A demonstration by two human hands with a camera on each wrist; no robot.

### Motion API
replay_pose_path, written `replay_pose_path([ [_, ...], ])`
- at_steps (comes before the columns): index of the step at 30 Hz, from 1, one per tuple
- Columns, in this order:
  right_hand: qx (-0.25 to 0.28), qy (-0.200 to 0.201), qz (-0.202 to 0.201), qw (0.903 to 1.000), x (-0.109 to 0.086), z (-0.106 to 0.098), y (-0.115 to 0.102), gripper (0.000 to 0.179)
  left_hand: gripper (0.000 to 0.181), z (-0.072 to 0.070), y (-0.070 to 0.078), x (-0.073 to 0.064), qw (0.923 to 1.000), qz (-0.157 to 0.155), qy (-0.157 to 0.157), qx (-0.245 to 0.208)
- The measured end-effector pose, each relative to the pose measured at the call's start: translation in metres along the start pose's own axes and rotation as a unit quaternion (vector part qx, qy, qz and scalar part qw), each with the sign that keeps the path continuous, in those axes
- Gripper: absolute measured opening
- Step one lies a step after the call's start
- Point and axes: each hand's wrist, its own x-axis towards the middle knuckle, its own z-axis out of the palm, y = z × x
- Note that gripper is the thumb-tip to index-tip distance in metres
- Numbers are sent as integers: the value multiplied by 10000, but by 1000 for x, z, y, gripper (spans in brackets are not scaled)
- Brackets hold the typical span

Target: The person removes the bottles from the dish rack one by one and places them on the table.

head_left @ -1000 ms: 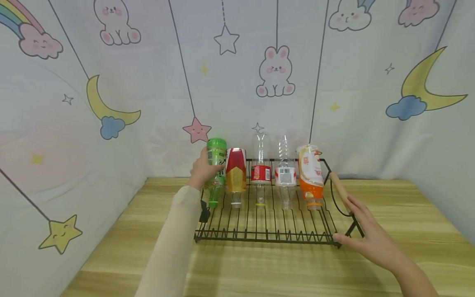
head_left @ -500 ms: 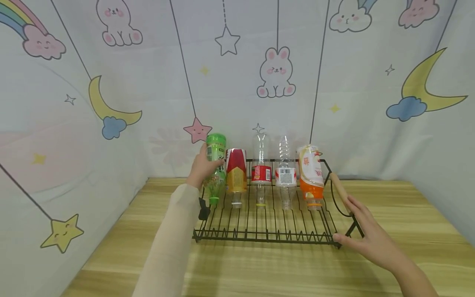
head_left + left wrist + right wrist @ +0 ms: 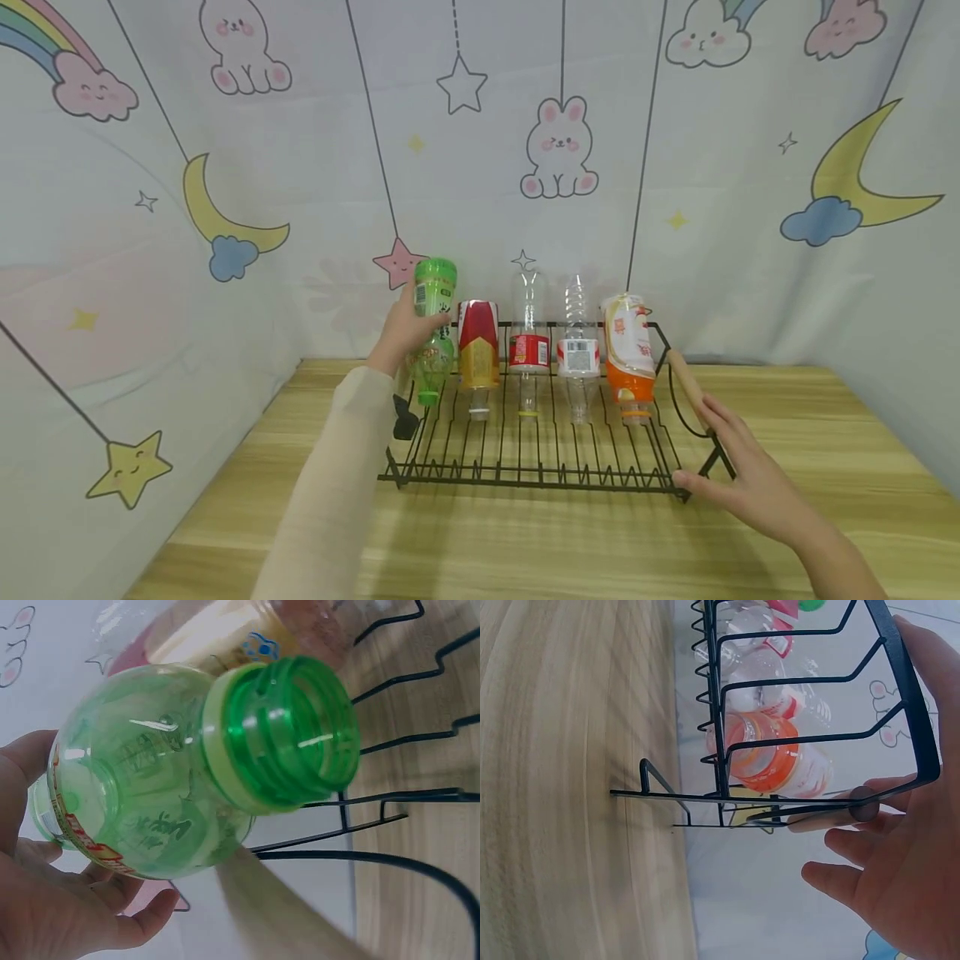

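My left hand (image 3: 406, 329) grips an upside-down green plastic bottle (image 3: 434, 329) around its side, at the left end of a black wire rack (image 3: 517, 482). In the left wrist view the bottle's uncapped mouth (image 3: 315, 735) faces the camera, and its neck is apart from the wires. My right hand (image 3: 757, 479) rests at the rack's right end. Its thumb touches the front corner and its fingers, fairly straight, lie against the wooden handle (image 3: 684, 383); in the right wrist view the outer fingers (image 3: 836, 885) are free of the frame.
Beside the green bottle, several upside-down bottles lean in the rack: a red-and-gold one (image 3: 478, 343), a clear red-labelled one (image 3: 528, 350), a clear white-labelled one (image 3: 577, 357), and an orange-and-white one (image 3: 628, 346). The wood-grain table (image 3: 525, 550) meets a cartoon-print curtain (image 3: 480, 192).
My left hand has raised the green bottle and shifted it slightly left. The rack's left end has moved slightly left, while my right hand has stayed in place.
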Motion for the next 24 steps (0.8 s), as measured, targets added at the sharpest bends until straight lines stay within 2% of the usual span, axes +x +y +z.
replay_pose_path([
  [9,-182,45,-226,9996,4,-12,-5,98,94,-10,27,-13,9982,546,-140,197],
  [16,-414,53,-375,9984,9,-27,-19,97,92,-8,51,-27,9949,823,-536,216],
  [20,-448,124,-695,9965,12,-36,-31,94,93,-5,63,-36,9919,967,-769,309],
  [24,-443,262,-1193,9915,17,-41,-45,90,95,-1,74,-48,9873,1146,-953,553],
])
